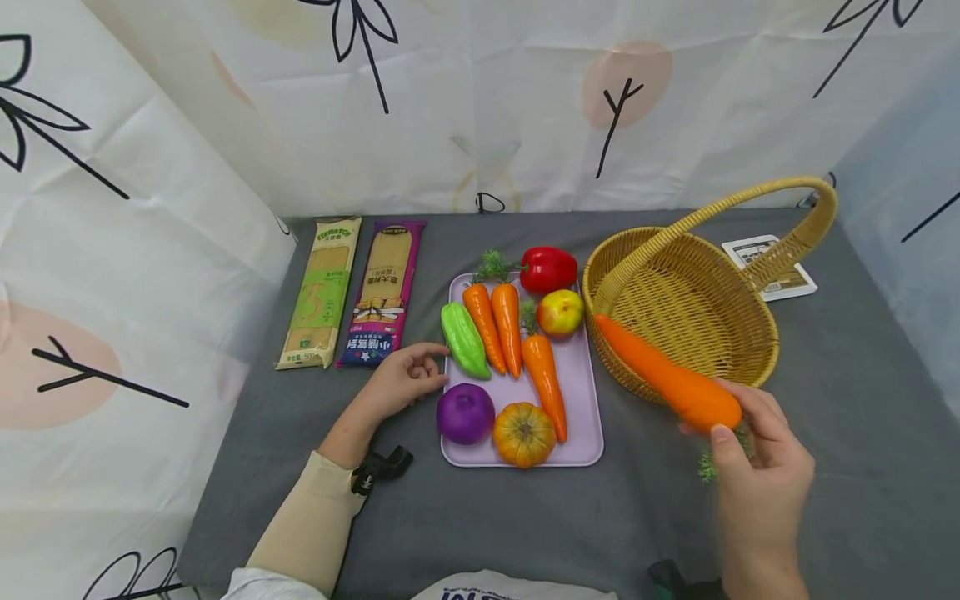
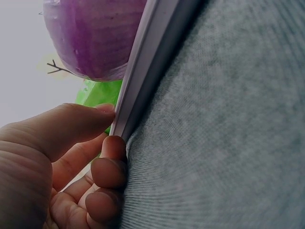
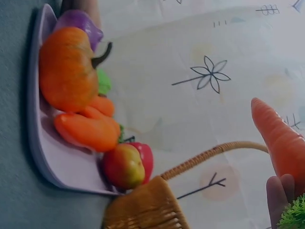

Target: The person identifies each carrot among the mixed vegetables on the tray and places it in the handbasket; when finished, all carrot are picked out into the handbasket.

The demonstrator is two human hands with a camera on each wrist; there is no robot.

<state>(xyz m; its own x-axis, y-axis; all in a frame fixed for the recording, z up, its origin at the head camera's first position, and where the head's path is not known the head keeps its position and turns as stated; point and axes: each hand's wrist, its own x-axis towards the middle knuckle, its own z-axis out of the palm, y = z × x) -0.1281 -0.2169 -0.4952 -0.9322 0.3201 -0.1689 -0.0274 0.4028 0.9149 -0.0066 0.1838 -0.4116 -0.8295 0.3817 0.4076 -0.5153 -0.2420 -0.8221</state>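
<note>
- Orange carrot (image 1: 667, 371): held aslant in the air, its thick end gripped by the thumb and fingers of the right hand (image 1: 768, 475); in the head view it crosses in front of the wicker basket (image 1: 675, 292).
- Left hand (image 1: 405, 379): thumb and fingers pinch the left rim of the lilac tray (image 1: 581, 400).
- The tray bears a purple vegetable (image 1: 465, 413), a pumpkin (image 1: 524, 435), a green pepper (image 1: 465, 340), three more carrots (image 1: 543, 375) and a red-yellow fruit (image 1: 560, 312); a red pepper (image 1: 549, 270) is at its far edge.
- Left of it, two packets (image 1: 318, 292) lie on the grey tabletop (image 1: 637, 500).
</note>
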